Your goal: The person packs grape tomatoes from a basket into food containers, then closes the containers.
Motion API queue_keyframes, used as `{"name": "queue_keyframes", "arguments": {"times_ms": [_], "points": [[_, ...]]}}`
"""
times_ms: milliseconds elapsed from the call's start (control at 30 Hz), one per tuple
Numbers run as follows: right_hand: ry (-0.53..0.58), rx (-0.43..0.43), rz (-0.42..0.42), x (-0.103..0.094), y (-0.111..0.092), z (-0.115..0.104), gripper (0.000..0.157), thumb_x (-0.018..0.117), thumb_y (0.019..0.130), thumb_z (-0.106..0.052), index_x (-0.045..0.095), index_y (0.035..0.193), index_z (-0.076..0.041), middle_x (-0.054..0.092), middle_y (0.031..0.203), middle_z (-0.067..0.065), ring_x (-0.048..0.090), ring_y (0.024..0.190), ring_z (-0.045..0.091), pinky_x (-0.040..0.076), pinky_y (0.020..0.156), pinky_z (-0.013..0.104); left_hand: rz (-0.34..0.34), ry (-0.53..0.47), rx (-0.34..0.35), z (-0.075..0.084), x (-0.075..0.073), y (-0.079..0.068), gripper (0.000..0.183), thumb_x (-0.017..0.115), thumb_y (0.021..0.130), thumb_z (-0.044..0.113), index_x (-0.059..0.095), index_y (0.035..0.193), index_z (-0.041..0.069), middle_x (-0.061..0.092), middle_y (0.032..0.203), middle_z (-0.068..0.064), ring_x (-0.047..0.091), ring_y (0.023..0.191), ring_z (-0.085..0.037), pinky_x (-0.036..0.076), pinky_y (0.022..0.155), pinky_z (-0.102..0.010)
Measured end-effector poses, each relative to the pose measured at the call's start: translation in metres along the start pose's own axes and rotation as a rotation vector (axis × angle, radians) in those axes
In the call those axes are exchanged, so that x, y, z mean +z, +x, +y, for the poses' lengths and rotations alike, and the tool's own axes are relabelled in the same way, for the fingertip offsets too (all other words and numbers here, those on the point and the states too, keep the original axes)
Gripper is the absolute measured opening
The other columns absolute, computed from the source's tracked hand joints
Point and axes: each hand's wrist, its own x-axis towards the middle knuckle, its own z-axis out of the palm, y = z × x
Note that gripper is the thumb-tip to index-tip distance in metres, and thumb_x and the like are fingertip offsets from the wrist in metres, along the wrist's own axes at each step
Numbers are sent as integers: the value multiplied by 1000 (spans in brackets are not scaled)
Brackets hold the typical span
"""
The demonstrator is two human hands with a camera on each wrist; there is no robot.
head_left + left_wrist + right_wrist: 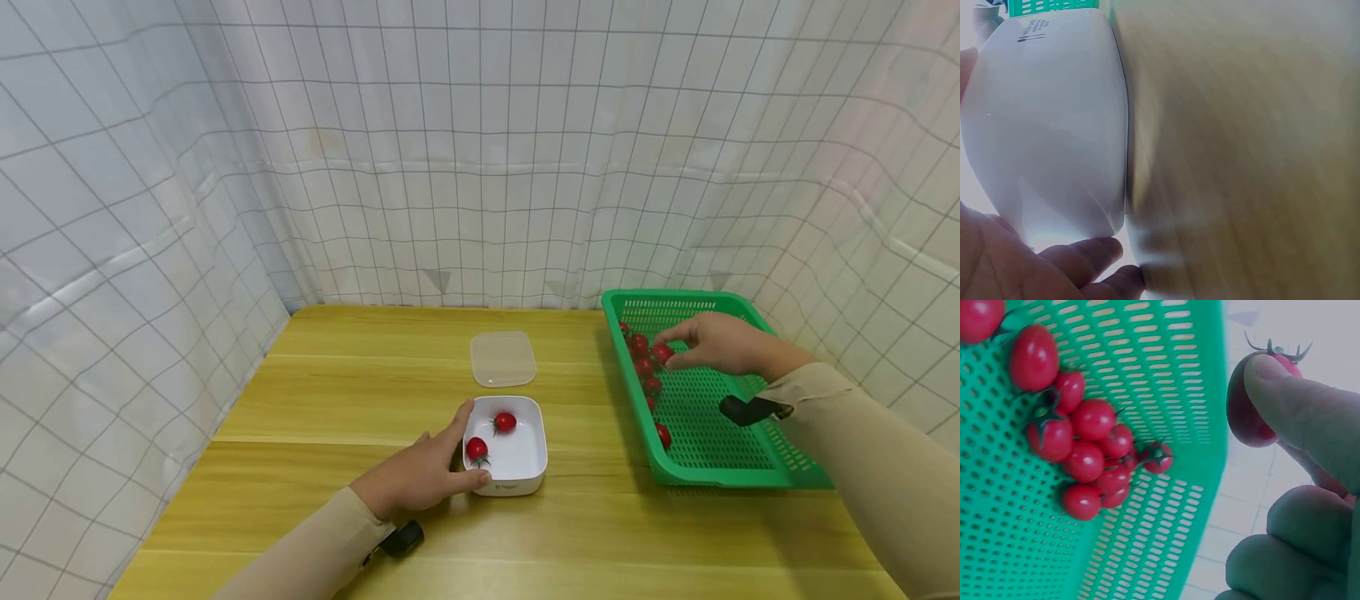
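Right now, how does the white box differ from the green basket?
The white box is smaller than the green basket. The box's visible walls look smooth and solid, while the basket's are full of slots. The box holds just two tomatoes, the basket many more. The left hand grips the box; the basket has the right hand over it, pinching a tomato. Both are open-topped.

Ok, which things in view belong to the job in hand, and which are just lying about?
Part of the job:
held tomato, in the right hand
loose tomatoes in the green basket
white container with two tomatoes, held by the left hand

Lying about:
translucent lid, untouched, though possibly the container's
grid-patterned curtain, only a backdrop
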Motion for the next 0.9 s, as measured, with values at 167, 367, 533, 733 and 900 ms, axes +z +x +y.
{"name": "queue_keyframes", "arguments": {"times_ms": [167, 367, 533, 733, 900], "points": [[-36, -19, 42, -2, 1, -13, 47, 77, 97, -36, 72, 137, -12, 77, 127, 8, 66, 87, 14, 56, 82, 38, 1, 2, 0, 1, 0, 0, 109, 67, 96, 61, -1, 171, 23, 19, 177, -2, 34, 158, -31, 6, 133, -62], [-16, 3, 26, -6, 3, -28, 42, 75, 98, -32, 72, 137, -18, 62, 67, -8, 35, 57, 8, 36, 59, 27, 0, 17, 4, 1, 0, 0, 108, 66, 97, 60, -1, 172, 21, 18, 177, -3, 35, 158, -30, 8, 133, -62], [10, 1, 14, -7, 5, -41, 41, 74, 99, -30, 71, 138, -19, 49, 55, -13, 24, 53, 6, 27, 53, 26, -2, 20, -1, 1, 0, 0, 108, 66, 96, 62, -1, 172, 22, 18, 177, -2, 35, 158, -30, 8, 133, -62], [38, -7, 2, -7, 7, -56, 44, 73, 100, -29, 69, 141, -16, 72, 66, -11, 55, 60, 5, 28, 53, 26, -3, 35, 5, 2, -1, 1, 107, 65, 97, 61, -1, 171, 21, 18, 177, -3, 35, 158, -29, 8, 132, -63], [77, -19, -9, -4, 11, -68, 41, 72, 100, -26, 69, 140, -19, 63, 58, -7, 59, 60, 10, 32, 53, 26, -5, 40, 6, 3, -1, 0, 107, 65, 97, 61, -1, 171, 21, 18, 177, -3, 35, 158, -29, 9, 132, -63]]}}
